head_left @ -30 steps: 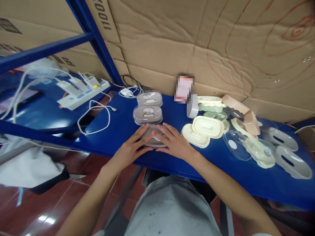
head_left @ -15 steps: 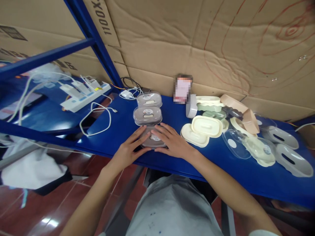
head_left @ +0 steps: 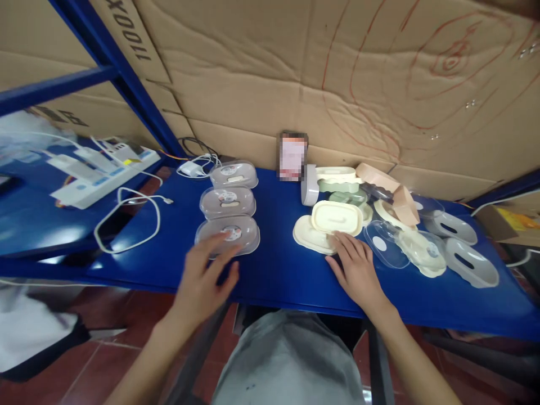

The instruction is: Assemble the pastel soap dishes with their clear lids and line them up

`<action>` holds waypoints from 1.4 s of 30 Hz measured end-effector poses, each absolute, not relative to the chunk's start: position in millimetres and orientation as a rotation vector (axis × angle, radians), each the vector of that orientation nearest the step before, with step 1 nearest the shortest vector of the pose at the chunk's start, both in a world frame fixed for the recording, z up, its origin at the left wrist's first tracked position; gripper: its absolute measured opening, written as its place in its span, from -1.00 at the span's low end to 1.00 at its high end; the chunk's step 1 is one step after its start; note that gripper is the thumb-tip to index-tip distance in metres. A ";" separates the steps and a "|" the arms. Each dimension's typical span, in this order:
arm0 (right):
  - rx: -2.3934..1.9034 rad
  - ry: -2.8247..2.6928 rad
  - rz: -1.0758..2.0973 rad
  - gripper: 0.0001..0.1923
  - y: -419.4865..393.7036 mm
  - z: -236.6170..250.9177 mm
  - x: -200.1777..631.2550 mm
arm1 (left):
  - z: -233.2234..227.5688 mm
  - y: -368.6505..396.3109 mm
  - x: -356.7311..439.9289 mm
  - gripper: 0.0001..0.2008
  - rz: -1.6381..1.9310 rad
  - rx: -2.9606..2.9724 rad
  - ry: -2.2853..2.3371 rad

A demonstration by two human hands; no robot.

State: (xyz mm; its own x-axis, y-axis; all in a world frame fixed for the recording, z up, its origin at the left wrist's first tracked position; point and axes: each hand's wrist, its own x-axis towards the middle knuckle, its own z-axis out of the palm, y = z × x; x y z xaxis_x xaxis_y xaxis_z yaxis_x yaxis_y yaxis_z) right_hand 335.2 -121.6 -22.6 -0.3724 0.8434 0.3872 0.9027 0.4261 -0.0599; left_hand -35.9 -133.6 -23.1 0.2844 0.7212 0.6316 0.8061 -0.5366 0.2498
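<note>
On the blue worktop, three clear-lidded oval boxes sit in a column running toward 12 o'clock. The nearest box lies flat, with its long axis running 9 to 3 o'clock. The left hand hovers at the box's 6 o'clock edge, fingers spread and loose, gripping nothing; whether its fingertips touch the lid, I cannot tell. At 3 o'clock from the box, well apart, the right hand lies open and flat, its fingertips at the rim of a cream lid. A second cream lid overlaps that one, long axis also 9 to 3. More grey and clear shells are scattered toward 3 o'clock.
</note>
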 end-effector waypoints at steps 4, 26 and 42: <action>-1.480 -2.338 -0.183 -0.57 -136.1 -27.7 344.1 | -19.6 -134.1 37.2 -0.45 -0.831 -2.831 -1.209; -1.551 -1.883 0.175 -0.24 5.8 13.8 274.9 | -38.6 -139.5 32.4 -0.90 -1.014 -2.911 -1.264; -1.683 -1.607 0.178 -0.55 -109.6 0.8 350.1 | -37.9 -139.3 30.0 -0.85 -1.077 -2.951 -1.316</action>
